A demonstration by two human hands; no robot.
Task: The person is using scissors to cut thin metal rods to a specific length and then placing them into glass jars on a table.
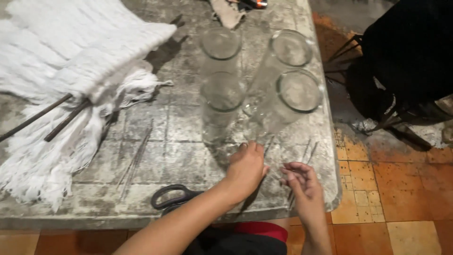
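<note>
White fringed cloth [71, 85] runs off the left edge.

Clear glossy glass jars [222, 101], fluffy white cotton yarn [71, 61], rough weathered matt table [179, 123]
</note>
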